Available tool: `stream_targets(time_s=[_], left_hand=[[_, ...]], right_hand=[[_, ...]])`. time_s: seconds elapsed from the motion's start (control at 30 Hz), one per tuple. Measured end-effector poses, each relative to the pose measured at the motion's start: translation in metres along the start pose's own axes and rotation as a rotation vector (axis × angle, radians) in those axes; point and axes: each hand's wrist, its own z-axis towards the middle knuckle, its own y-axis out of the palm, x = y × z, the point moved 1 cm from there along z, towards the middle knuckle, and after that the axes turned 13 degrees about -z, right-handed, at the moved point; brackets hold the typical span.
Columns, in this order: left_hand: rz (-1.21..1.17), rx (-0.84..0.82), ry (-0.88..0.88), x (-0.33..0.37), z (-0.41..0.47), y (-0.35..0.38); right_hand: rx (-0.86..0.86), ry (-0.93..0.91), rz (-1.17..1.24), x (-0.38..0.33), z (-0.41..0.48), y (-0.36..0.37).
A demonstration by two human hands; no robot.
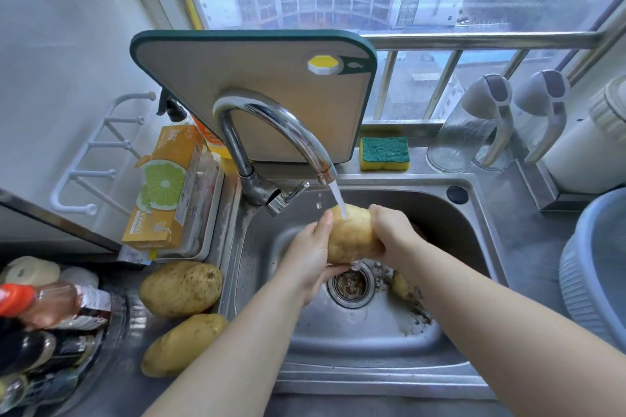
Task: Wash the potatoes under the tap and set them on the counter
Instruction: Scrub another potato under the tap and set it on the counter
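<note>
Pale yellow-brown potato [350, 235], at the centre of the frame above the stainless steel sink [372, 332], sits under a thin stream of water [338, 196] from the curved chrome tap [271, 122]. The left hand [310, 254] cups it from below with curled fingers, and the right hand [393, 234] grips its right end. At lower left, a speckled brown potato [181, 288] and a smoother yellow potato [183, 344] lie on the steel counter [132, 389].
</note>
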Motion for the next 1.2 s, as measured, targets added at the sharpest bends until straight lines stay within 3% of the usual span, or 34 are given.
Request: stream_targets(time_s=[0.1, 0.2, 0.3, 0.4, 0.53, 0.67, 0.77, 0.97, 1.2], left_hand=[[0.414, -0.007, 0.402, -0.006, -0.003, 0.000], [0.602, -0.137, 0.526, -0.010, 0.002, -0.008], [0.545, -0.137, 0.453, -0.012, 0.008, -0.015], [0.407, -0.077, 0.437, -0.014, 0.010, -0.011], [0.283, 0.126, 0.412, -0.007, 0.008, -0.006], [0.063, 0.172, 0.096, 0.001, 0.006, -0.004], [-0.029, 0.202, -0.058, -0.001, 0.000, -0.007], [0.166, 0.211, 0.083, 0.007, -0.004, -0.003], [0.276, 0.175, 0.205, 0.001, -0.010, -0.001]], right_hand=[[-0.043, 0.122, 0.047, 0.002, -0.011, -0.002], [-0.089, 0.122, 0.018, 0.005, -0.017, -0.006], [-0.080, 0.001, -0.142, 0.001, -0.024, -0.007], [0.077, -0.260, -0.407, -0.001, -0.023, -0.005], [0.175, -0.587, -0.447, 0.011, -0.030, -0.001], [0.214, -0.892, -0.676, 0.027, -0.029, -0.004], [0.134, -1.117, -0.895, 0.027, -0.024, -0.011], [0.001, -1.003, -0.906, 0.021, -0.019, -0.013], [-0.126, -0.719, -0.858, 0.002, -0.017, -0.011]])
